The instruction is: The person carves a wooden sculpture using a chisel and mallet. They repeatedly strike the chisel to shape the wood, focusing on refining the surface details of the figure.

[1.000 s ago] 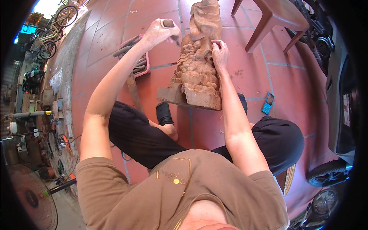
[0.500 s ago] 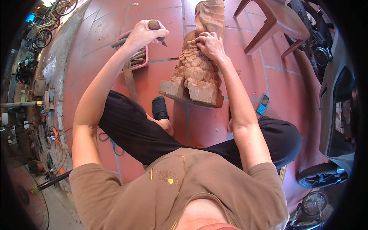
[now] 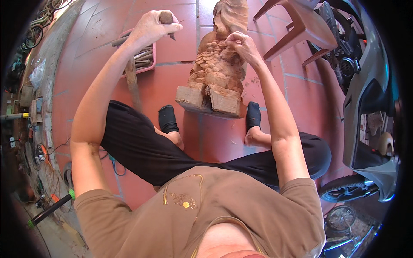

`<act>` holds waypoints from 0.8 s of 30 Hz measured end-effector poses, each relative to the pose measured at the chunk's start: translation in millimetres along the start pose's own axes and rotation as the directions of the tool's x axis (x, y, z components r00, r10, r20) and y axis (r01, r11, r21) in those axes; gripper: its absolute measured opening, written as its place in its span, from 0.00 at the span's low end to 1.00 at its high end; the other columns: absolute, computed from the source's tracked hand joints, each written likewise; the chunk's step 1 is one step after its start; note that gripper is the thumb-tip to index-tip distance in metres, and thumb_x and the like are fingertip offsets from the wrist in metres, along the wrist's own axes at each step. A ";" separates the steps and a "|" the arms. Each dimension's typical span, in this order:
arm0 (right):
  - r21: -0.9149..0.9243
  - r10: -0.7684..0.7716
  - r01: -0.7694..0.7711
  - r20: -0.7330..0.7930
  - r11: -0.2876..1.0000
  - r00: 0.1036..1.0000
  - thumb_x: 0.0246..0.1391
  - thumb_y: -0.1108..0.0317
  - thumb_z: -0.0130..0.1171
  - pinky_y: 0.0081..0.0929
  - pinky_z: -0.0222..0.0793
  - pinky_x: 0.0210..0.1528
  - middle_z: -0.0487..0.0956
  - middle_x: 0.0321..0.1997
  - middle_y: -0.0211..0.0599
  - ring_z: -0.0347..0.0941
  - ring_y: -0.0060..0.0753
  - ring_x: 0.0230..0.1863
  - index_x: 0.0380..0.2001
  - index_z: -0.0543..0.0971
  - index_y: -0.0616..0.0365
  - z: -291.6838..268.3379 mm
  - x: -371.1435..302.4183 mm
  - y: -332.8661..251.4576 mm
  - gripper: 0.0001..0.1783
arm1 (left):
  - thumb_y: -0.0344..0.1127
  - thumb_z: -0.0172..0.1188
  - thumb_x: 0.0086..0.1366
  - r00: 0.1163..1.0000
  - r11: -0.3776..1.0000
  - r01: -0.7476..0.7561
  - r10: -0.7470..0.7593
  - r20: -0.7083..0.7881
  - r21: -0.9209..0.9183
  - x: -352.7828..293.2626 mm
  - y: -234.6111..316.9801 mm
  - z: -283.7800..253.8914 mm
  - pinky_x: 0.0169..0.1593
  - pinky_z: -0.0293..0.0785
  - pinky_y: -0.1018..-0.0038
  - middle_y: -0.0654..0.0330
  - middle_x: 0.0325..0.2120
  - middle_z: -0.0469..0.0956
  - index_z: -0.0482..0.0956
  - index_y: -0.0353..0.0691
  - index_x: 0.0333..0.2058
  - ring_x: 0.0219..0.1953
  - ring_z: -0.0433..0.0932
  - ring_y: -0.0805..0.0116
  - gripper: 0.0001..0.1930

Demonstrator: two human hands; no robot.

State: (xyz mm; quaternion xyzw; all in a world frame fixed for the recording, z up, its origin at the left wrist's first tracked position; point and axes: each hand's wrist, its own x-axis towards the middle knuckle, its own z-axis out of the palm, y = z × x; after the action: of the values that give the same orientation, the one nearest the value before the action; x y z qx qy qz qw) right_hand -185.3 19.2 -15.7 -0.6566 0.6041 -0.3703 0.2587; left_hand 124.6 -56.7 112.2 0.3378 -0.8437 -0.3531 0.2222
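Observation:
A carved wooden statue (image 3: 219, 71) lies lengthwise on the floor in front of me, its blocky, split base toward me. My left hand (image 3: 150, 26) is closed around a carving chisel (image 3: 166, 18), raised left of the statue; the wooden handle end and a short dark tip show past the fingers. Over the statue's right side, my right hand (image 3: 244, 46) is closed with the fingertips bunched. Whatever they may pinch is too small or hidden to tell.
A pink tray (image 3: 153, 58) of wooden-handled tools sits left of the statue, a wooden bar (image 3: 133, 88) beside it. At right stand a brown plastic chair (image 3: 297, 32) and a motorbike (image 3: 365, 99). My socked feet flank the statue's base; a cable (image 3: 114, 161) lies by my left knee.
My right hand has lifted a little off the carving, its fingers drawn together. My left hand still grips the chisel. The view has shifted, my right foot now shows, and the blue phone is hidden.

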 end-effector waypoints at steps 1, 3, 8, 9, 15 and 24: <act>0.066 0.022 -0.026 0.069 0.997 0.997 0.54 0.66 0.62 0.30 0.72 0.47 0.81 0.40 0.29 0.76 0.31 0.44 0.29 0.83 0.54 -3.6 -2.1 -3.8 0.05 | 0.40 0.64 0.61 1.000 1.000 0.000 0.000 -0.005 0.009 0.5 -0.8 -1.6 0.34 0.70 0.79 0.68 0.23 0.77 0.81 0.39 0.30 0.27 0.72 0.80 0.10; -0.222 -0.116 0.133 0.088 0.966 0.989 0.51 0.65 0.64 0.31 0.73 0.50 0.82 0.41 0.26 0.75 0.31 0.48 0.30 0.85 0.50 -0.1 -9.2 -12.1 0.05 | 0.40 0.64 0.61 1.000 1.000 0.004 -0.003 -0.017 0.028 0.8 -1.9 -3.6 0.34 0.69 0.79 0.69 0.23 0.77 0.81 0.40 0.30 0.27 0.71 0.81 0.10; -0.479 -0.164 0.198 0.113 0.855 0.980 0.49 0.63 0.64 0.34 0.73 0.51 0.82 0.42 0.23 0.74 0.33 0.51 0.30 0.86 0.47 15.3 -24.7 -23.3 0.06 | 0.36 0.65 0.60 1.000 0.997 -0.021 0.020 -0.013 -0.077 3.3 8.7 -0.6 0.35 0.73 0.77 0.65 0.23 0.80 0.82 0.39 0.30 0.28 0.76 0.79 0.07; -0.486 -0.162 0.200 0.119 0.851 0.980 0.48 0.63 0.64 0.34 0.73 0.51 0.82 0.42 0.23 0.74 0.33 0.50 0.30 0.86 0.46 16.3 -24.5 -24.6 0.06 | 0.35 0.66 0.59 1.000 0.992 -0.002 0.000 -0.017 -0.127 2.1 11.6 -1.3 0.36 0.75 0.75 0.63 0.23 0.82 0.82 0.39 0.29 0.28 0.79 0.77 0.06; -0.527 -0.179 0.191 0.074 0.828 0.981 0.46 0.68 0.62 0.35 0.74 0.47 0.81 0.41 0.22 0.75 0.35 0.47 0.27 0.83 0.49 23.4 -23.8 -25.0 0.03 | 0.34 0.66 0.58 0.998 0.999 -0.014 0.012 -0.056 -0.044 -1.5 12.2 -2.2 0.35 0.75 0.76 0.63 0.22 0.81 0.81 0.37 0.28 0.27 0.78 0.77 0.07; -0.240 0.058 -0.096 -0.161 0.966 0.985 0.54 0.70 0.59 0.29 0.74 0.43 0.83 0.42 0.30 0.80 0.30 0.40 0.34 0.82 0.49 28.8 -20.6 -35.7 0.05 | 0.34 0.66 0.58 0.997 0.999 0.025 -0.028 -0.070 -0.046 -7.2 7.4 -5.2 0.34 0.75 0.76 0.63 0.22 0.81 0.81 0.38 0.28 0.26 0.79 0.77 0.07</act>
State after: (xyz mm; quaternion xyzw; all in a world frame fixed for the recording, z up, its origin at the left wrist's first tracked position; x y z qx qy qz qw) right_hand -140.7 41.2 -8.2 -0.6292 0.6886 -0.3312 0.1422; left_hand 129.5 -49.9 120.1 0.3562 -0.8225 -0.3627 0.2549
